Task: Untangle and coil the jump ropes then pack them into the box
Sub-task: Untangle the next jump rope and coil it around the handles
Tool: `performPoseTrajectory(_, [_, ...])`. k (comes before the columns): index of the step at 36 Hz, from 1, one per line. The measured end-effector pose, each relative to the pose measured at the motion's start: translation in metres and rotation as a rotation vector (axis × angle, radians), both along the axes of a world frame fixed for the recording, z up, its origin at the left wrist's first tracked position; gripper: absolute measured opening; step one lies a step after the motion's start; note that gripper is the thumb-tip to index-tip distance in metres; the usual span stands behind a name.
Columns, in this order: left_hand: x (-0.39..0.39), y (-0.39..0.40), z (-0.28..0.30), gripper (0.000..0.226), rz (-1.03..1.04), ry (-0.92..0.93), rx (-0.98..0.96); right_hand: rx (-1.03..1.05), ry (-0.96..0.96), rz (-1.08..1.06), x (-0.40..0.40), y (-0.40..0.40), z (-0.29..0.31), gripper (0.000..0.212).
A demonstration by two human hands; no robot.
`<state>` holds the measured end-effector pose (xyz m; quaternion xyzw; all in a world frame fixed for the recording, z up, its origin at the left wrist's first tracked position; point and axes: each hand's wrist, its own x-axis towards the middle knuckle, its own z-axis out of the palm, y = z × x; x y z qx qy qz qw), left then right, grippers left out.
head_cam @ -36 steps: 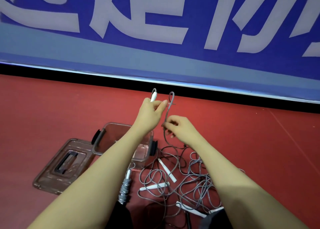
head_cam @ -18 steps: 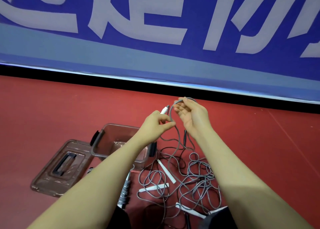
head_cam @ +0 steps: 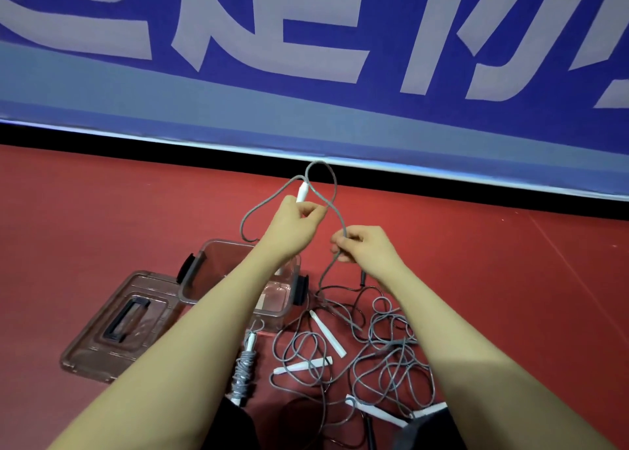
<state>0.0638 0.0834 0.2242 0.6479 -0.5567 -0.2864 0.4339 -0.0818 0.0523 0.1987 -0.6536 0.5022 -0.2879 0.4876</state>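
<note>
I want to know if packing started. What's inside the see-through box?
The box looks empty where it shows: only its clear bottom is visible. The left forearm crosses over it and hides the middle, so a rope there cannot be ruled out.

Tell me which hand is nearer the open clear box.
Left. The left hand is raised just above the box's far rim, holding a white handle. The right hand pinches the grey rope off to the box's right.
</note>
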Motion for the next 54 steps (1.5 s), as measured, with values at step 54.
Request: performPoseTrajectory(54, [-0.016, 0.007, -0.026, 0.015, -0.100, -0.111, -0.056, 0.139, -0.845, -0.206, 0.002, 0.003, 0.053, 0.015])
